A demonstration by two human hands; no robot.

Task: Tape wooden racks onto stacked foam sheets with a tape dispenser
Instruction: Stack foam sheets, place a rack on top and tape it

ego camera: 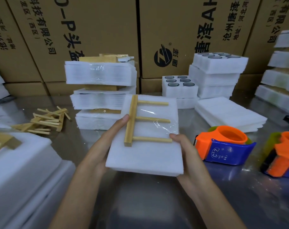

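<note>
Fingers of the left hand (107, 138) and right hand (188, 151) curl round the foam stack (145, 156), lifted above the counter's (157, 204) middle; loosely taped, its wooden rack (132, 120) could slip if tilted.

Steel table (140, 204) bears tape dispensers (223, 144), loose racks (44, 121), foam stacks (229, 114)

shiny metal table (157, 204), wall of printed brown cardboard boxes (97, 30) behind, dim light

Left hand (105, 142), right hand (188, 156): thumbs up, fingers under.
</note>
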